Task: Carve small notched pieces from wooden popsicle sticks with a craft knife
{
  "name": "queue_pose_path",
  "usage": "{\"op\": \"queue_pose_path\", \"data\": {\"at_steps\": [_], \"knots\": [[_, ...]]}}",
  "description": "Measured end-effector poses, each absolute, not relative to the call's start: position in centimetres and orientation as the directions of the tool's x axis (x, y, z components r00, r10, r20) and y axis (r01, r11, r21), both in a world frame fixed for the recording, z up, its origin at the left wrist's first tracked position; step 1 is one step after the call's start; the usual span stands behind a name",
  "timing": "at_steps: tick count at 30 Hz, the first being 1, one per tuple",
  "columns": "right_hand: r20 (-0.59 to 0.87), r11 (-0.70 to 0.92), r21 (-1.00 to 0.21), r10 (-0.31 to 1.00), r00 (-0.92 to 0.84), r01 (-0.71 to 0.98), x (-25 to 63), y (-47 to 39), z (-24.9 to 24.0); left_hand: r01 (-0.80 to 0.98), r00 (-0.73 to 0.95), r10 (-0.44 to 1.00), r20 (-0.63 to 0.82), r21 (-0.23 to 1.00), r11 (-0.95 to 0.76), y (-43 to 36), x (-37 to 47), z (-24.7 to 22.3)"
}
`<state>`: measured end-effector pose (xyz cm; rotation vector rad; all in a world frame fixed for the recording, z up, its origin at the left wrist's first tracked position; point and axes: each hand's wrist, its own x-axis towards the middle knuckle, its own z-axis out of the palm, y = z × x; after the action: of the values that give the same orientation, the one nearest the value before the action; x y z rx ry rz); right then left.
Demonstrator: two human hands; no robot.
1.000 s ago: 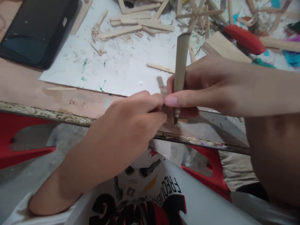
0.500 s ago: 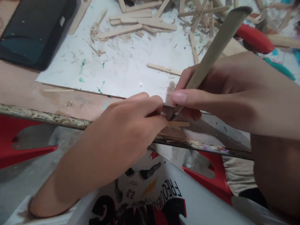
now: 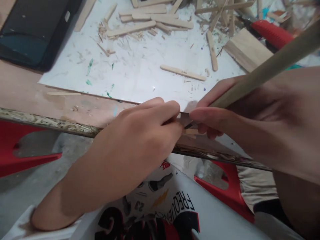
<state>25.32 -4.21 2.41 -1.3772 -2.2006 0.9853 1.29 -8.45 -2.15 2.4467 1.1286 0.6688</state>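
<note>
My left hand [image 3: 142,133] presses a small wooden stick piece [image 3: 192,131] down near the front edge of the board [image 3: 50,100]; most of the piece is hidden under my fingers. My right hand [image 3: 250,120] grips a carving knife with a long pale wooden handle [image 3: 270,66], tilted far to the right. Its dark blade tip [image 3: 188,125] touches the stick piece right beside my left fingertips.
A white sheet [image 3: 135,70] covered with shavings and loose ice-cream sticks [image 3: 183,72] lies behind my hands. A black phone [image 3: 32,30] sits far left, a wood block [image 3: 246,50] and a red-handled tool [image 3: 272,33] far right. Red stool parts [image 3: 15,150] show below the board's edge.
The knife handle has swung from nearly upright to steeply slanted right, while the blade tip stayed at the stick piece. My left hand has barely moved.
</note>
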Motion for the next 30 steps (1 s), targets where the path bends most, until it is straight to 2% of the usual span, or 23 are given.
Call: {"op": "queue_pose_path", "data": {"at_steps": [7, 13, 24, 30], "knots": [[-0.119, 0.053, -0.782, 0.966, -0.231, 0.621, 24.3, -4.9, 1.9, 0.635, 0.561, 0.782, 0.271, 0.465, -0.617, -9.0, 1.8, -1.6], [-0.224, -0.045, -0.869, 0.924, -0.311, 0.493, 24.8, -4.3, 1.7, 0.592, 0.606, 0.743, 0.284, 0.462, -0.66, -8.5, 1.3, -1.9], [-0.277, -0.093, -0.9, 0.877, -0.393, 0.426, 25.9, -4.0, 1.4, 0.577, 0.604, 0.742, 0.291, 0.482, -0.659, -8.3, 1.2, -1.9], [-0.288, -0.141, -0.885, 0.914, -0.285, 0.443, 25.7, -4.5, 1.6, 0.595, 0.603, 0.751, 0.27, 0.475, -0.649, -8.5, 1.3, -1.7]]}}
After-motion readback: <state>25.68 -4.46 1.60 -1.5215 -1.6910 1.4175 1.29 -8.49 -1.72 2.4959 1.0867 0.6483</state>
